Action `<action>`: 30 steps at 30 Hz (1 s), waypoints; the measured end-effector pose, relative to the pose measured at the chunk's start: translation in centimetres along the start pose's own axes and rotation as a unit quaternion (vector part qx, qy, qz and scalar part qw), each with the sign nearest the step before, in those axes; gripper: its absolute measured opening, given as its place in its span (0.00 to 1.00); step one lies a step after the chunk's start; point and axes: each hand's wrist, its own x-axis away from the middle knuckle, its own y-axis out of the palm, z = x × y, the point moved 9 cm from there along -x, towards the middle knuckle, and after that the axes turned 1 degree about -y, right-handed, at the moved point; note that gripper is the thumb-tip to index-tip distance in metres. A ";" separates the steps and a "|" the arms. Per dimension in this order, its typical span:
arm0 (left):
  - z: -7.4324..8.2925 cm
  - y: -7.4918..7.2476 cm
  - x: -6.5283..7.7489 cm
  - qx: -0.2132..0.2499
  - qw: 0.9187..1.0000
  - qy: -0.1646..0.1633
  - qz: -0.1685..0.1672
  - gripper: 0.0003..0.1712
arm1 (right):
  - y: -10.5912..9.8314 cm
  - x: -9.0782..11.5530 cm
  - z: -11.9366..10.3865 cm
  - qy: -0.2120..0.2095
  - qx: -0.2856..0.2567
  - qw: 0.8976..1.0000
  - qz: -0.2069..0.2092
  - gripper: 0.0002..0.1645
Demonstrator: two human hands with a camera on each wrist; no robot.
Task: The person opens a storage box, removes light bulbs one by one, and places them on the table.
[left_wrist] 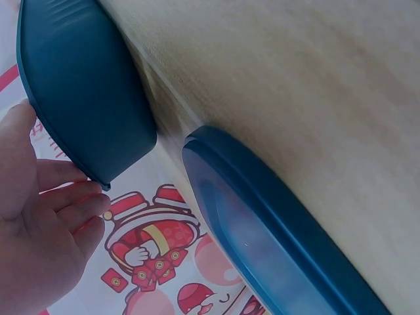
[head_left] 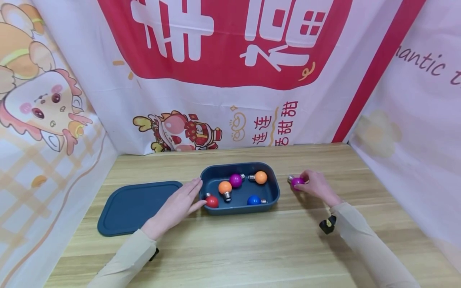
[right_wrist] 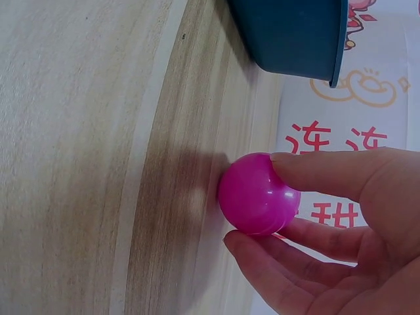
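My right hand (head_left: 317, 187) pinches a purple light bulb (right_wrist: 257, 195) between thumb and fingers, on the table to the right of the dark blue box (head_left: 237, 211). The bulb's metal base points away to the left in the head view. My left hand (head_left: 177, 205) touches the left end of the box with its fingers extended along the rim. Inside the box lie a red bulb (head_left: 211, 201), two orange bulbs (head_left: 225, 187), another purple bulb (head_left: 235, 180) and a blue bulb (head_left: 253, 200).
A dark blue lid (head_left: 135, 208) lies flat on the wooden table (head_left: 245, 252), left of the box and partly behind my left hand. Printed cloth (head_left: 230, 116) hangs behind the table and along both sides.
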 end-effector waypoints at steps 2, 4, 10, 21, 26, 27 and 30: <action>-0.1 0.0 0.0 0.001 1.000 -0.001 -0.001 0.40 | 0.0 0.0 0.1 0.001 0.000 1.000 -0.001 0.21; -0.1 0.0 -0.1 0.002 1.000 -0.003 -0.002 0.40 | 0.1 0.0 0.1 0.003 -0.002 1.000 -0.006 0.21; -0.1 0.1 -0.1 0.003 1.000 -0.004 -0.003 0.40 | 0.2 0.0 0.2 0.012 0.001 1.000 -0.014 0.22; 0.0 0.0 0.0 0.001 1.000 0.003 0.004 0.40 | 0.3 0.1 0.3 0.016 0.003 1.000 -0.019 0.23; 0.1 -0.1 0.0 0.000 1.000 0.001 0.002 0.40 | 0.4 0.2 0.3 0.020 0.001 1.000 -0.019 0.22; 0.1 -0.1 0.0 0.001 1.000 0.001 0.001 0.40 | 0.4 0.2 0.1 0.017 0.000 1.000 -0.020 0.22; 0.0 -0.1 0.0 0.002 1.000 0.000 0.001 0.40 | 0.4 0.1 0.0 0.014 -0.001 1.000 -0.022 0.22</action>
